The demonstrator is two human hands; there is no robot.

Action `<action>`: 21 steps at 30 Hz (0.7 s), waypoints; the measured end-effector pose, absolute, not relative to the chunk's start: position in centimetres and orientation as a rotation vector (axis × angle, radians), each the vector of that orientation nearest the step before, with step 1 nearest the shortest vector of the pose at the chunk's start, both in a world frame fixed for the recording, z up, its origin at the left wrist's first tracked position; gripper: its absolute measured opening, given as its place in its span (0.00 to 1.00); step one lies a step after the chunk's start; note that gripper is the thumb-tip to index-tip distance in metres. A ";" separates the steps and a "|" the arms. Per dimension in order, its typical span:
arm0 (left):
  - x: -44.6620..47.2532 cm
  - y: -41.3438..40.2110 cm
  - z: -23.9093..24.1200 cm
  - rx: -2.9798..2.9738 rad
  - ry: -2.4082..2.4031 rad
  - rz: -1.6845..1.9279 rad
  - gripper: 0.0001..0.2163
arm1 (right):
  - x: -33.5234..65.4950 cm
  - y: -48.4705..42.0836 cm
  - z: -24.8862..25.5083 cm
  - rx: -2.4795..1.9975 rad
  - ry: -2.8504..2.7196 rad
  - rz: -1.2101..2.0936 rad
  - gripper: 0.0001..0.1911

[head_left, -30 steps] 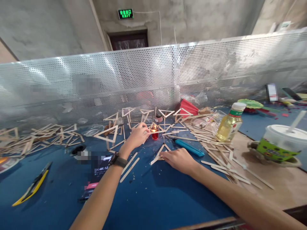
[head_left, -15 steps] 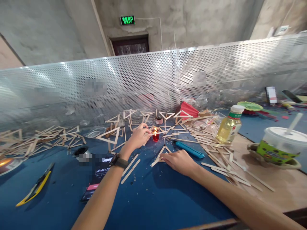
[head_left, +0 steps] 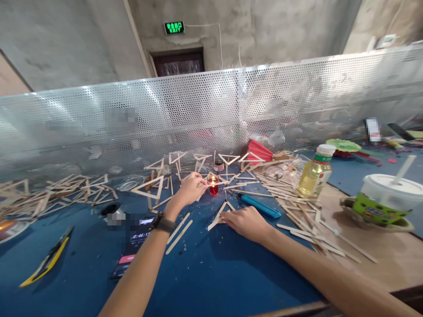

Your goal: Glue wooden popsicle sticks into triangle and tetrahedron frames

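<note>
My left hand, with a dark watch on its wrist, pinches a thin wooden craft stick by one end. That stick reaches across the top of a small red lit candle, at its flame. Closed fingers of my right hand grip the lower right part of a triangle of craft sticks on the blue table. The triangle's top corner looks dark, and part of it is hidden by the fingers. Two loose craft sticks lie between my forearms.
Several stick triangle structures stand behind the candle. A blue utility knife and a pile of craft sticks lie right, near a bottle and a lidded cup. A phone and a yellow-black cutter lie left.
The left hand has lowered slightly, and its stick now crosses more plainly at the candle flame. The right hand and its triangle have stayed in place.
</note>
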State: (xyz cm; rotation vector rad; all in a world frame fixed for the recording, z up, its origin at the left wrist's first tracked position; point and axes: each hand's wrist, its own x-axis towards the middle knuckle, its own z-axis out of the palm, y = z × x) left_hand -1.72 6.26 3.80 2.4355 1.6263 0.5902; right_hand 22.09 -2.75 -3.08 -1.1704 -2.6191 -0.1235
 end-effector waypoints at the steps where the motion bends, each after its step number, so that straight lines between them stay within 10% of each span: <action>1: -1.7 6.2 3.8 2.408 1.638 0.593 0.14 | 22.1 -2.7 -3.1 -1.171 -2.622 -0.126 0.18; 21: -1.2 6.4 0.4 1.287 1.260 1.058 0.13 | 22.1 -2.8 -3.0 -1.175 -2.627 -0.094 0.17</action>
